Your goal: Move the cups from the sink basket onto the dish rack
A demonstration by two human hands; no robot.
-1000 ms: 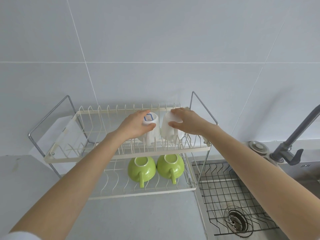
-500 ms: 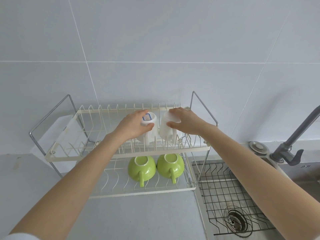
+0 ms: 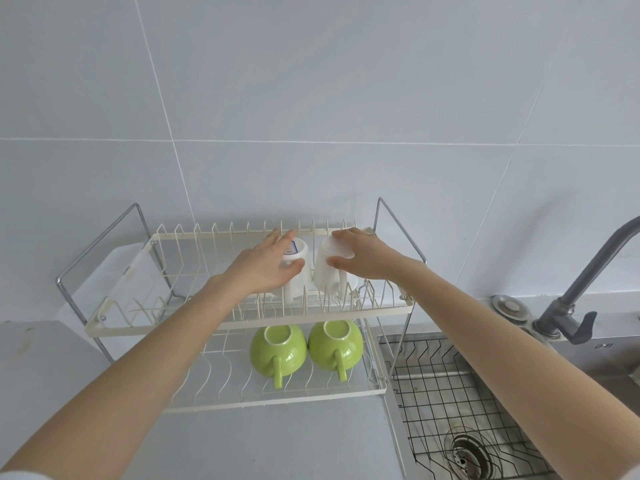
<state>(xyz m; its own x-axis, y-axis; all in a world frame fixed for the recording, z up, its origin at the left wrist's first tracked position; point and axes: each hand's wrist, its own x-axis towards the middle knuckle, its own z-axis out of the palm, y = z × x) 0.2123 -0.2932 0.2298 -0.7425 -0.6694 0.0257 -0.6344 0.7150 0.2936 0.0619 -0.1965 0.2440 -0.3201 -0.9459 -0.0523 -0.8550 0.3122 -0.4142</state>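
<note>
Two white cups stand upside down, side by side, on the upper tier of the cream wire dish rack (image 3: 242,322). The left white cup (image 3: 300,271) carries a blue label on its base. My left hand (image 3: 261,270) lies against it with the fingers straightened past the base and only the thumb touching its front. My right hand (image 3: 360,259) grips the right white cup (image 3: 323,277), fingers over its base and thumb on its side. On the lower tier two green cups (image 3: 278,349) (image 3: 335,342) sit upside down with their handles toward me.
The black wire sink basket (image 3: 446,386) lies in the steel sink at lower right, with the drain (image 3: 465,450) under it and no cups in its visible part. A grey faucet (image 3: 588,271) rises at the right. A white board (image 3: 114,271) leans behind the rack's left end.
My left hand's fingers have lifted off the labelled cup and straightened out. The right hand stays wrapped on its cup, both cups resting on the upper tier.
</note>
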